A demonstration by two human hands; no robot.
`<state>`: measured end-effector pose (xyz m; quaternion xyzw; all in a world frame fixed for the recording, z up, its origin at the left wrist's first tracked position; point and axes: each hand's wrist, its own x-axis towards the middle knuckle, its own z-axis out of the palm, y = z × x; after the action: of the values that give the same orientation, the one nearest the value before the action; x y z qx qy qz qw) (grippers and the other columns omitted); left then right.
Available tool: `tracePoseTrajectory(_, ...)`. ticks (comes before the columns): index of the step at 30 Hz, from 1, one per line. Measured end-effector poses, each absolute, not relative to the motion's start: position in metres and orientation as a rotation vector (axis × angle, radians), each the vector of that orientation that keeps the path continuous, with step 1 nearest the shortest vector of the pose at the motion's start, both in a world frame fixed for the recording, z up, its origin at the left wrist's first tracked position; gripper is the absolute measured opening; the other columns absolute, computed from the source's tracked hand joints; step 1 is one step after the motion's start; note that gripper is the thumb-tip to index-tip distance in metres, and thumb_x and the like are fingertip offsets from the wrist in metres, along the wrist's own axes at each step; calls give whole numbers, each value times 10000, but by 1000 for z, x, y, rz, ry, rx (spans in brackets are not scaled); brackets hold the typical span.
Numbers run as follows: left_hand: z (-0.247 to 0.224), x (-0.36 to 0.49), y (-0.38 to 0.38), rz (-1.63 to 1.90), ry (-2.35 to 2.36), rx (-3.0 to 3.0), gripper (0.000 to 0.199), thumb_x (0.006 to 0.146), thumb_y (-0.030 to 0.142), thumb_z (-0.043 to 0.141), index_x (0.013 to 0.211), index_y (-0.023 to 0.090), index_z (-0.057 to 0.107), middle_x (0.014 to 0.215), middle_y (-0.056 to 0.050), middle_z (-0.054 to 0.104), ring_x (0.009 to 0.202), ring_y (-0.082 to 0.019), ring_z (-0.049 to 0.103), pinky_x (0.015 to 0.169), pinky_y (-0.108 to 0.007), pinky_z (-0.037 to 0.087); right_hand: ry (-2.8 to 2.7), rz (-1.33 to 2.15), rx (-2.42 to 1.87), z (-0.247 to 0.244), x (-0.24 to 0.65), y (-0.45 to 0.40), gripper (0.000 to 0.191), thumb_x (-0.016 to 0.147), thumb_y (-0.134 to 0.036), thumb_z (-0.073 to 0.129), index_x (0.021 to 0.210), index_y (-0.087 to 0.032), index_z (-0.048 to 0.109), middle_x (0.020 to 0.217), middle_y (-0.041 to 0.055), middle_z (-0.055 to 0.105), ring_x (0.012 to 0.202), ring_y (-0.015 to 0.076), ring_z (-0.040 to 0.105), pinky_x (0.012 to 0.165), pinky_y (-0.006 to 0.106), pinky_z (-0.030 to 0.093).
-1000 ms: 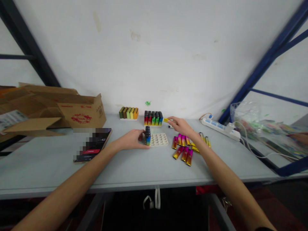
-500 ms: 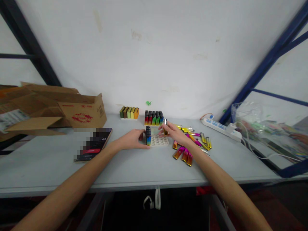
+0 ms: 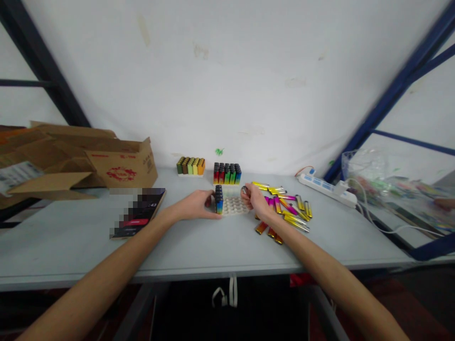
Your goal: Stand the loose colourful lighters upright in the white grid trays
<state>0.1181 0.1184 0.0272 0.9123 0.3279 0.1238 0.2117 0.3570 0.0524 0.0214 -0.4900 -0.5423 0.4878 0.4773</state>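
My left hand [image 3: 198, 205] curves round the left end of a white tray [image 3: 235, 205] with round holes, thumb at its near corner and fingers toward the far side. Along that end stands a row of blue lighters [image 3: 219, 201] with dark tops. My right hand [image 3: 256, 200] is closed round a lighter [image 3: 244, 190] over the tray's right side; its metal top shows and the rest is hidden by my fingers. To the right of the tray lie loose lighters [image 3: 294, 220] in gold, pink and orange, some partly under my right forearm.
Two filled lighter blocks, one green to yellow [image 3: 191, 166] and one red to blue [image 3: 227, 174], stand near the wall. An open cardboard box [image 3: 124, 166] and a dark flat device [image 3: 149, 213] are at left. A power strip [image 3: 327, 190] lies at right beside plastic bags [image 3: 369, 173].
My right hand has turned, so the lighter it holds went from upright and visible to mostly covered by the fingers. My left hand has stayed at the tray's left end.
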Motion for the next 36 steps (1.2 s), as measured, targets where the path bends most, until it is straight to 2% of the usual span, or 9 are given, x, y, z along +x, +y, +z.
tracePoseTrajectory(5, 28, 118, 118, 344, 900, 2532, 743, 666, 728, 735, 1125, 150, 645, 922, -81, 720, 780, -257, 657, 681, -316, 472, -1351, 1093, -1228, 20, 354, 49, 456, 946, -560, 374, 613, -257, 301, 533, -52, 248, 460, 112, 208, 430, 255, 197)
tracePoseTrajectory(9, 27, 118, 118, 367, 896, 2533, 747, 662, 716, 749, 1131, 143, 652, 926, -89, 726, 777, -257, 658, 671, -314, 466, -1304, 1164, -1209, 20, 354, 50, 464, 960, -581, 366, 639, -246, 374, 540, -59, 244, 457, 114, 199, 436, 257, 194)
tracePoseTrajectory(13, 27, 118, 119, 355, 890, 2523, 740, 672, 699, 752, 1149, 141, 655, 947, -93, 734, 785, -257, 660, 683, -318, 472, -1346, 1112, -1095, 24, 355, 51, 493, 963, -677, 393, 870, -226, 568, 628, -60, 320, 504, 122, 293, 479, 252, 276)
tracePoseTrajectory(15, 27, 118, 119, 352, 875, 2526, 723, 682, 686, 750, 1147, 141, 653, 942, -88, 732, 782, -254, 658, 683, -318, 473, -1448, 974, -1061, 26, 357, 52, 475, 965, -670, 439, 911, -223, 589, 684, -44, 406, 584, 130, 399, 550, 256, 363)
tracePoseTrajectory(18, 27, 118, 120, 366, 857, 2536, 684, 687, 685, 748, 1087, 138, 655, 894, -78, 716, 756, -246, 646, 668, -314, 465, -1587, 794, -1061, 25, 357, 53, 420, 951, -625, 534, 863, -217, 575, 753, -20, 520, 730, 146, 516, 700, 264, 451)
tracePoseTrajectory(23, 26, 118, 121, 361, 832, 2545, 688, 669, 694, 762, 1074, 147, 660, 869, -55, 698, 739, -235, 629, 654, -308, 453, -1563, 908, -972, 14, 352, 62, 381, 915, -574, 609, 1084, -243, 522, 884, 13, 683, 924, 192, 662, 869, 318, 514)
tracePoseTrajectory(25, 26, 117, 121, 363, 816, 2551, 680, 666, 699, 767, 1058, 154, 662, 865, -50, 693, 746, -232, 625, 652, -304, 452, -1608, 869, -992, 9, 351, 66, 377, 927, -557, 598, 1120, -248, 504, 902, 19, 705, 936, 202, 680, 861, 329, 524)
tracePoseTrajectory(32, 26, 119, 120, 384, 856, 2525, 650, 629, 701, 783, 992, 174, 669, 837, -38, 690, 735, -229, 628, 650, -303, 457, -1862, 450, -1173, 11, 353, 68, 244, 1015, -428, 494, 1169, -239, 515, 871, 12, 730, 791, 195, 682, 763, 306, 497)
tracePoseTrajectory(36, 28, 119, 119, 385, 851, 2525, 658, 627, 700, 781, 1007, 175, 670, 831, -35, 687, 727, -226, 626, 650, -306, 458, -2023, 403, -1171, 13, 351, 70, 203, 1029, -367, 479, 1182, -241, 524, 955, 39, 761, 847, 203, 706, 772, 296, 490)
